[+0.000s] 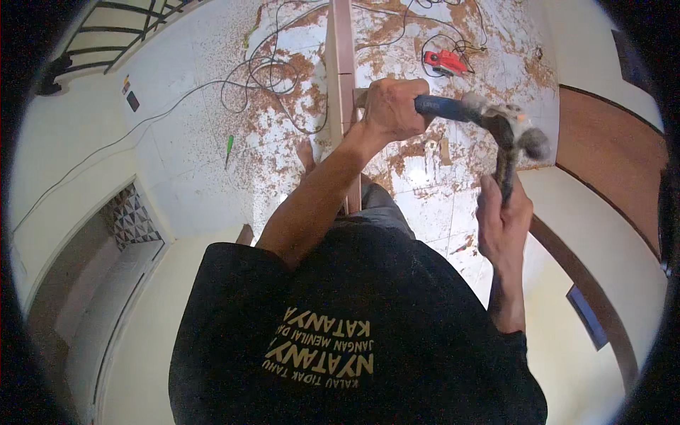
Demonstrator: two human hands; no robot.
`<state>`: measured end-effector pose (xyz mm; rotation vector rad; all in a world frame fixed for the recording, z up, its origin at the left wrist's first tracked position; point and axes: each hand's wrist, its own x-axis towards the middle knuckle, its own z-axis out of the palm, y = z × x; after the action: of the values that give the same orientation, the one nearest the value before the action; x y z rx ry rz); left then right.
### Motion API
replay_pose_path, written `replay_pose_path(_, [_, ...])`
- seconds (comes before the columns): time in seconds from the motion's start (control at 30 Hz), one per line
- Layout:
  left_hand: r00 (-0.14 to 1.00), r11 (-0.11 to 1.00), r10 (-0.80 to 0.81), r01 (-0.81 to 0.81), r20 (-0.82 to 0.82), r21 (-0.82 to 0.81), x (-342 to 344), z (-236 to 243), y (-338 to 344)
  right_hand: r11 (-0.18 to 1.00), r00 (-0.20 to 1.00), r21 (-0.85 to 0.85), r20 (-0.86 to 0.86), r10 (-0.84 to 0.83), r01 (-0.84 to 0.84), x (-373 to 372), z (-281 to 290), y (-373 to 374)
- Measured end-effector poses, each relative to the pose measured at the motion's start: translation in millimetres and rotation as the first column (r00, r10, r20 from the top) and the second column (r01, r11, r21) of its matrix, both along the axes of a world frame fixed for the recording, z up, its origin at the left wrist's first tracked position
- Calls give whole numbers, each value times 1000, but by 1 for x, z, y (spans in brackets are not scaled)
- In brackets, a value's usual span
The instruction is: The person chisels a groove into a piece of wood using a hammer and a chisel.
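Observation:
My left hand [395, 110] is closed around a blue-handled tool that looks like a chisel [443, 108], held level against the right side of a long wooden board [340, 67]. The hand mostly hides its blade. Gripped in my right hand [506, 216] is a hammer [501, 131], its slightly blurred head beside the handle's right end; I cannot tell whether they touch. The board stands on edge and runs away from my body, with dark marks across its narrow top face. My left forearm crosses over the near part of it.
Wood shavings cover much of the white tiled floor [184, 177]. A red power planer [448, 62] lies far right among black cords. Looped cable [273, 74] sprawls to the left, near a green screwdriver [229, 150] and a dark phone [132, 101]. Metal railing [106, 30] stands far left.

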<state>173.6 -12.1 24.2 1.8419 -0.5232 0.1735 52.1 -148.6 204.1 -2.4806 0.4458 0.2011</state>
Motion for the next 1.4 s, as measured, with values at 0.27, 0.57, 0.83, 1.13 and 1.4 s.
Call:
replay_pose_path(0.27, [999,1000,17,-17,-30,-21,0,0,8,984,998,173,-43,-43,49,5,8,-1])
replay_pose_path(0.57, [924,923,-355,322,145,211,-47,-12,13,764,969,632,81,-233,131,-12,-34,-10])
replay_pose_path(0.83, [961,959,-270,265,51,99,-44,7,20,738,968,642,-25,-249,207,-20,-39,-4])
replay_pose_path(1.13, [953,948,-248,276,-172,160,-19,23,11,722,946,643,-13,-323,255,10,-31,6])
replay_pose_path(1.4, [869,970,-11,129,-495,204,14,72,-10,715,927,684,158,-339,144,47,-41,3])
